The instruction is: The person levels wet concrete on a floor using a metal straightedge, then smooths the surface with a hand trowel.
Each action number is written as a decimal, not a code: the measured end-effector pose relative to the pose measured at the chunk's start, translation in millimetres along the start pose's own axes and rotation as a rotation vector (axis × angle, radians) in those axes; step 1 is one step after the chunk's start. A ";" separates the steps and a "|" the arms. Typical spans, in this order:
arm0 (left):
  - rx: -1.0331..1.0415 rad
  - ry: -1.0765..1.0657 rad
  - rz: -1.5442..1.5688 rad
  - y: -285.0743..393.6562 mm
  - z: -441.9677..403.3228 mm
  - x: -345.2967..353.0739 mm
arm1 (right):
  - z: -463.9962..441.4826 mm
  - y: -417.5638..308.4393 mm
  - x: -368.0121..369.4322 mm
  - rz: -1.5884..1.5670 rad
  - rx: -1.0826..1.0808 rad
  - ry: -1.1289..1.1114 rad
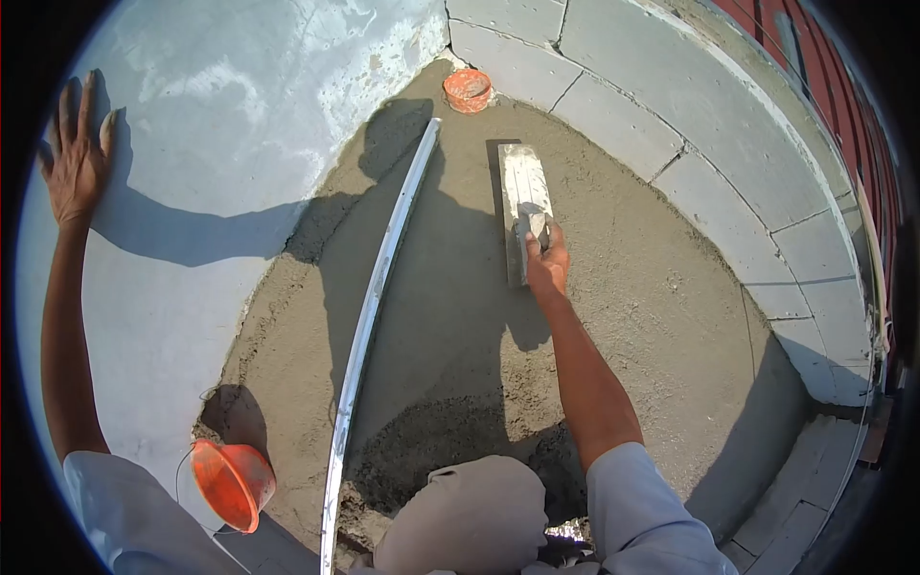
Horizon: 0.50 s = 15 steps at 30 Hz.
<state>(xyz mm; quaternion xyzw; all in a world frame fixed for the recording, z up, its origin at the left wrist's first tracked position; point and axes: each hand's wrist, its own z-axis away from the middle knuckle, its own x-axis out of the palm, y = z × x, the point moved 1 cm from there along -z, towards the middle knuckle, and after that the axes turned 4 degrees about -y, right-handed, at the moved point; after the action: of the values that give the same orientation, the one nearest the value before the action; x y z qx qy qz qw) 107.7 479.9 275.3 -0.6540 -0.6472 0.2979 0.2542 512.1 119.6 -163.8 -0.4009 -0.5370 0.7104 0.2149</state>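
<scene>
My right hand (548,261) is wrapped round the handle of a plastering trowel (522,182), a long rectangular metal float smeared with mortar. Its blade lies over the wet grey mortar (450,259) that covers the floor. Far to the left, my left hand (79,172) rests flat with fingers spread on the smooth grey wall (192,115). Between the two hands a long metal straightedge (379,287) lies across the mortar, running from near my body toward the far corner.
An orange bucket (233,484) with a wire handle lies tilted at the lower left. In the far corner sits a small orange round container (468,89) with mortar in it. A pale block wall (652,125) curves along the right. Rougher mortar (422,446) lies close to my body.
</scene>
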 end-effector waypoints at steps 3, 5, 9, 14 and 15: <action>0.040 0.193 0.171 -2.6 7.0 8.2 | -35.4 50.0 -21.1 0.001 -0.100 0.146; 0.029 0.182 0.173 -3.6 7.7 8.9 | -31.1 48.1 -28.3 -0.022 -0.024 0.020; 0.013 0.156 0.175 -6.7 6.9 6.6 | 49.0 22.7 8.9 0.144 -0.145 -0.555; 0.017 0.127 0.197 -10.6 12.0 10.1 | 59.5 26.0 0.5 0.079 -0.206 -0.227; 0.020 0.118 0.208 -10.7 13.1 11.2 | 41.6 19.2 -9.7 -0.113 -0.082 -0.219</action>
<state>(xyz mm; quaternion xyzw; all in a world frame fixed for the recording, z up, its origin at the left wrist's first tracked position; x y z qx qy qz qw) 90.6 490.8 273.3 -0.7316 -0.5567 0.2901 0.2658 486.9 81.6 -174.2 -0.2984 -0.6077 0.7141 0.1781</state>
